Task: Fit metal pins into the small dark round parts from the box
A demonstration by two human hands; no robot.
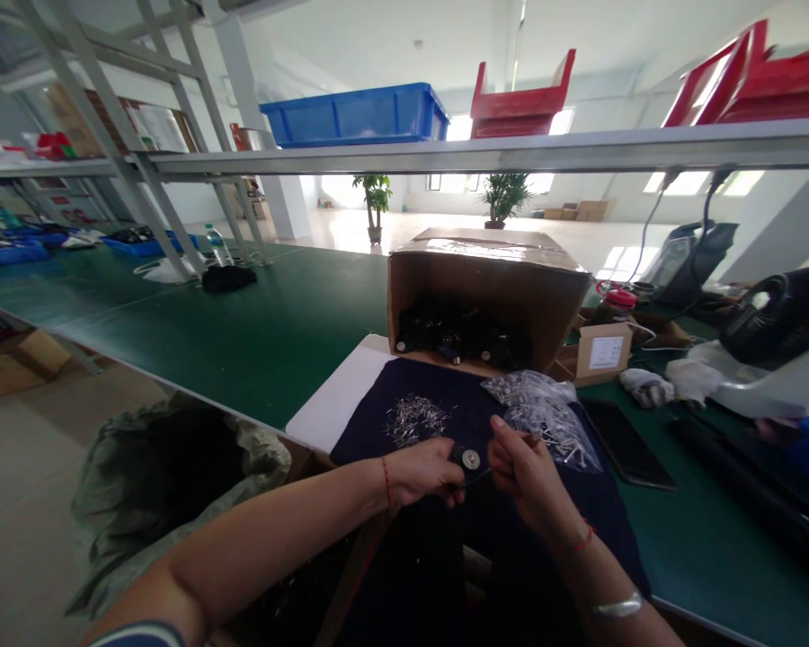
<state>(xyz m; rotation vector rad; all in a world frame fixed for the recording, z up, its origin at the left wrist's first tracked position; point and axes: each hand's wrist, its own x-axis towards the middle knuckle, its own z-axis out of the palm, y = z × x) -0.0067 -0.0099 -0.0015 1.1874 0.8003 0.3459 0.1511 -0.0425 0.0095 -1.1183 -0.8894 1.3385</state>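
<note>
My left hand (423, 471) is closed around a small black round part with a silver centre (470, 459), held just above a dark blue cloth (445, 530). My right hand (522, 467) is pinched together beside it, fingertips near the part, gripping something thin that I cannot make out. A pile of small metal pins (418, 419) lies on the cloth just beyond my left hand. A clear plastic bag of more pins (546, 409) lies beyond my right hand.
An open cardboard box (485, 301) on its side holds several black parts. A black phone (626, 443) lies right of the cloth on the green bench (256, 332). A small carton (603, 352) and machines stand at right. A sack (168, 476) sits lower left.
</note>
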